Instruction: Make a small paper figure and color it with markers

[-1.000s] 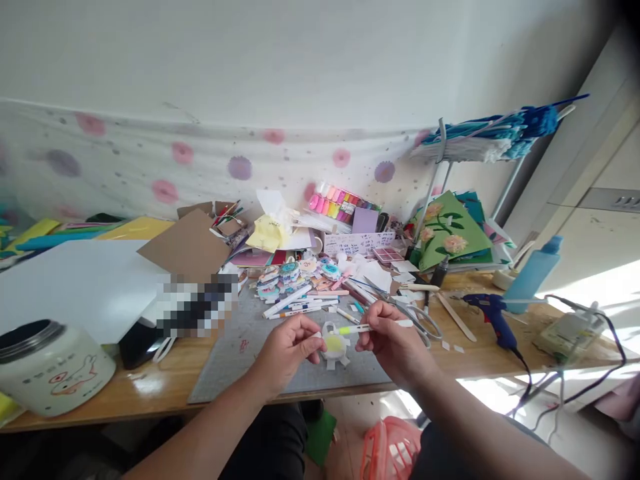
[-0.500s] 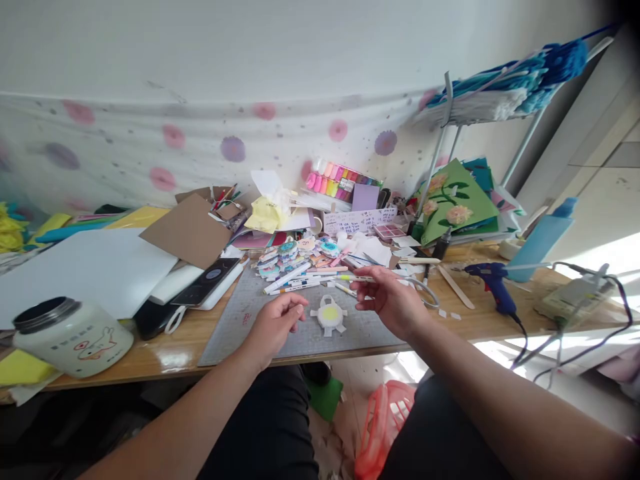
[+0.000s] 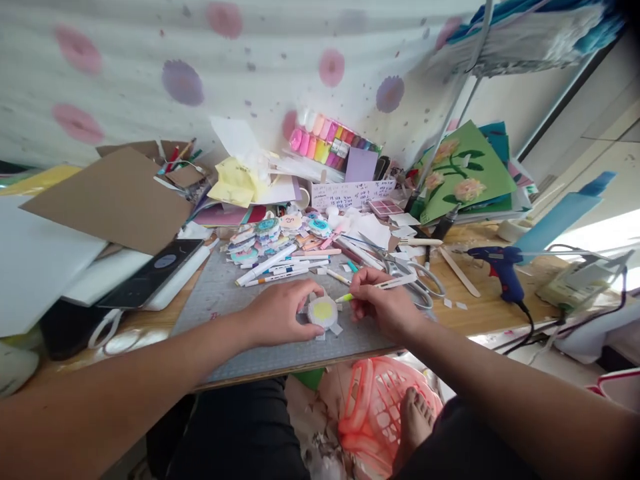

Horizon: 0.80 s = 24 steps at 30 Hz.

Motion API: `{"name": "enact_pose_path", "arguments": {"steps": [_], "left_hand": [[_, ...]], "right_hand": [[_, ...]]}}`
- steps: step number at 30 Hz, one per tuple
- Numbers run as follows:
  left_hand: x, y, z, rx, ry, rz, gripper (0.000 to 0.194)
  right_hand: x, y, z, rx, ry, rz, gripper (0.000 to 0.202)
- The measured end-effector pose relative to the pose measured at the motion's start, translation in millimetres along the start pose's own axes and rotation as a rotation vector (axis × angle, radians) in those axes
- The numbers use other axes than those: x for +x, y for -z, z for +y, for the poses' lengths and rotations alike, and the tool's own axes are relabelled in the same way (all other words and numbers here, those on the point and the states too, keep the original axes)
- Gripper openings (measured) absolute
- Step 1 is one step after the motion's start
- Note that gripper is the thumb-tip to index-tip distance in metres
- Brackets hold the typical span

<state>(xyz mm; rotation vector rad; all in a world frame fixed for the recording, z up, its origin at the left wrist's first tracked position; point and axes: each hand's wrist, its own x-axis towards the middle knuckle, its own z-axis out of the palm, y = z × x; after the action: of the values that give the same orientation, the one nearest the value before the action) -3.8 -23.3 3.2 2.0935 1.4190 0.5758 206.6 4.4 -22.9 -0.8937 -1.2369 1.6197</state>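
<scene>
A small white round paper cutout [image 3: 323, 311] with a yellow centre and short tabs around its edge lies on the grey cutting mat [image 3: 240, 353]. My left hand [image 3: 283, 310] holds it by its left side, thumb below and fingers above. In my right hand [image 3: 383, 303] is a white marker [image 3: 397, 283] with a yellow-green tip, pinched like a pen. The tip points left, close to the cutout's right edge; whether it touches cannot be made out. Scissors [image 3: 423, 287] lie just behind my right hand. Several loose markers [image 3: 280, 270] rest on the mat beyond my left hand.
Behind the markers is a pile of decorated paper cutouts [image 3: 267, 230]. A blue glue gun [image 3: 503, 267] and a wooden stick [image 3: 459, 272] lie to the right. To the left are a black phone [image 3: 155, 273] and brown cardboard [image 3: 115, 197]. A red plastic basket [image 3: 370, 400] is on the floor.
My left hand has moved onto the cutout and taken hold of it. My right hand has come down beside it, now with the marker's tip pointing at it. The view has tilted down.
</scene>
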Motion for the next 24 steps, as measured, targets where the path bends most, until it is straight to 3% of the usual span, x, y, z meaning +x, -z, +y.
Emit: {"name": "enact_pose_path", "arguments": {"steps": [5, 12, 17, 24], "left_hand": [[11.0, -0.4, -11.3, 0.070, -0.030, -0.102, 0.052], [9.8, -4.8, -29.3, 0.064, -0.136, -0.062, 0.046], [7.2, -8.6, -36.9, 0.004, -0.109, -0.039, 0.043], [7.1, -11.3, -34.8, 0.026, -0.126, -0.087, 0.034]], "right_hand": [[0.3, 2.8, 8.6, -0.063, 0.025, 0.011, 0.013], [1.9, -3.8, 1.7, -0.390, 0.058, 0.012, 0.013], [2.9, -7.5, -0.4, -0.514, 0.030, 0.004, 0.015], [0.7, -7.2, -2.8, -0.530, 0.018, -0.032, 0.015]]}}
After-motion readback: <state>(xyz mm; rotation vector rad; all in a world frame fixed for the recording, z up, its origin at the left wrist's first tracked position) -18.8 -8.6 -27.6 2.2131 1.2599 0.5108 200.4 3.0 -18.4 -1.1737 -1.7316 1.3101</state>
